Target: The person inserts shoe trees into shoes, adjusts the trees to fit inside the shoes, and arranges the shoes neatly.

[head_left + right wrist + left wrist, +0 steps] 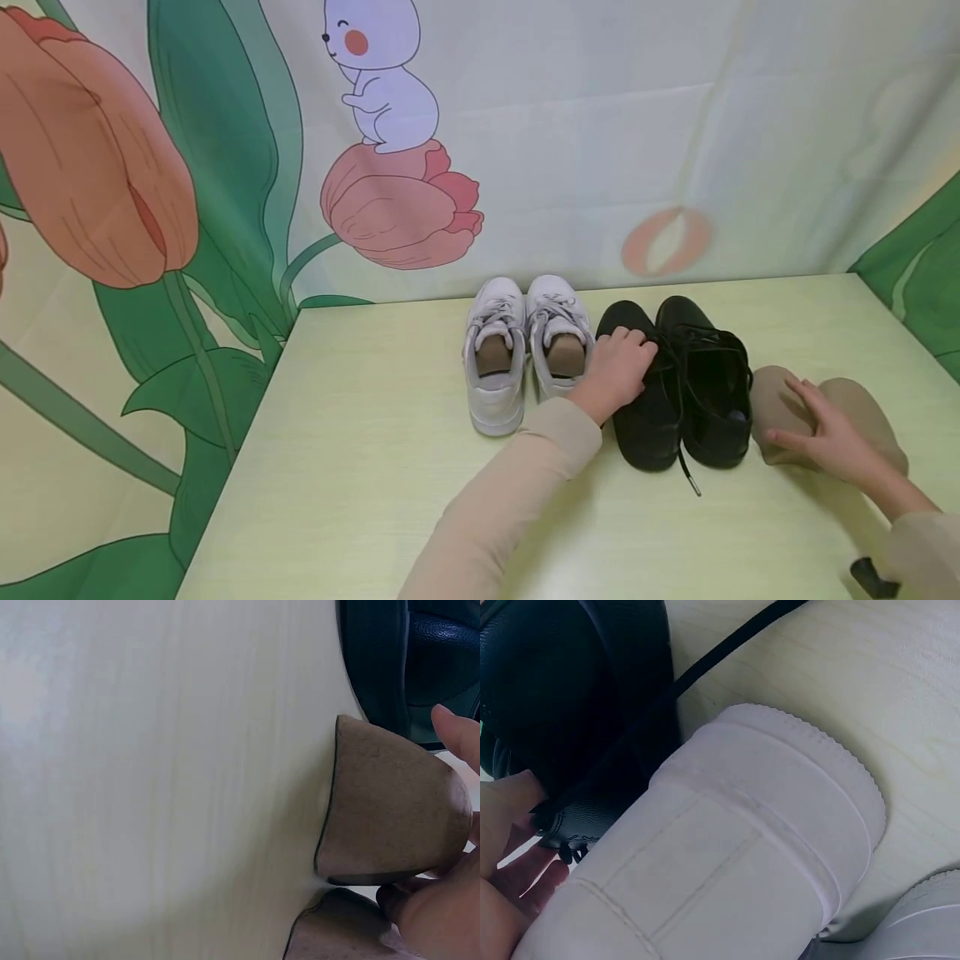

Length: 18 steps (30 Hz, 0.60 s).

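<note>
A pair of black lace-up shoes stands on the table, the left shoe (651, 425) close beside the right shoe (716, 400). My left hand (621, 367) grips the left black shoe near its laces; in the left wrist view its fingers curl at the shoe's edge, partly behind a white heel. To the right lie two smooth taupe rounded pieces, one (397, 802) next to the black shoe and the other (862, 408) farther right; their kind is unclear. Over them my right hand (836, 437) rests, fingers spread and thumb apart.
A pair of white sneakers (497, 404) stands left of the black shoes, with brown inside. A loose black lace (688, 475) trails onto the pale table (360, 467). A printed cloth (570, 150) hangs behind. Near the right sleeve is a small black object (873, 577).
</note>
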{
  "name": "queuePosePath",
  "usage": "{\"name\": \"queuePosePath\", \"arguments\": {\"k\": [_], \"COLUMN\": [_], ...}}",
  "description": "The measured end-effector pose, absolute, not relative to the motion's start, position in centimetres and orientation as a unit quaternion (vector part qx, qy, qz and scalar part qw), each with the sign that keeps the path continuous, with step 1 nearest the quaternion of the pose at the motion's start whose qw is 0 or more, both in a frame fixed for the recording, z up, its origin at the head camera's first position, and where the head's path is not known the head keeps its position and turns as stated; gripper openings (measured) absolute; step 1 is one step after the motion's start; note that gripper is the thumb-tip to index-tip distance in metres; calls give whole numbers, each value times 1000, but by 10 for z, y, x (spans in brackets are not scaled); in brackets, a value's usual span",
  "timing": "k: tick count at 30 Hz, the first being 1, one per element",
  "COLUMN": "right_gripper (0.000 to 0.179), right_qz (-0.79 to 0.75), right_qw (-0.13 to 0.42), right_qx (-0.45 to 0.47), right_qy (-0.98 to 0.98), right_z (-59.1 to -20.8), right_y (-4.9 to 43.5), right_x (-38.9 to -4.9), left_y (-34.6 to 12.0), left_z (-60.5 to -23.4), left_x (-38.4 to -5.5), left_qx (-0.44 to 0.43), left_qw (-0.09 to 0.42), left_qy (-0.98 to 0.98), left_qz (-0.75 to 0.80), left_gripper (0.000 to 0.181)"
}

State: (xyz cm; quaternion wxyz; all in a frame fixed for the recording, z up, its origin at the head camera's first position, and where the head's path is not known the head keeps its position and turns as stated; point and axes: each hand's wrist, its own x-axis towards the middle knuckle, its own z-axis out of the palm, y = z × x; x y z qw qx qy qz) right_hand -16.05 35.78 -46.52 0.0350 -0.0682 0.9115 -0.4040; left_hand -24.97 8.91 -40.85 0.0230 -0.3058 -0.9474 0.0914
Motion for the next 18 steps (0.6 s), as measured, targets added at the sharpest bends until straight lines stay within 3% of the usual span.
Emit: {"name": "queuePosePath", "arguments": {"k": [7,13,18], "right_gripper": [92,99,100], "right_qz": [-389,-394,-402], "right_qw": [47,56,31], "right_qx": [-76,-82,-100], "right_qy": [917,914,910], "right_z": [-470,-472,-477], "right_y": [360,359,359], "right_x": [-158,-156,-152], "left_y": [91,92,93], "left_z": [-412,-412,-413], "left_x": [-250,-251,-253], "left_qx": [-298,-291,-282], "left_qw": [52,57,56], "left_qy": [-948,-950,-954], "left_qz": [102,95,80], "left_gripper": [26,23,25]}}
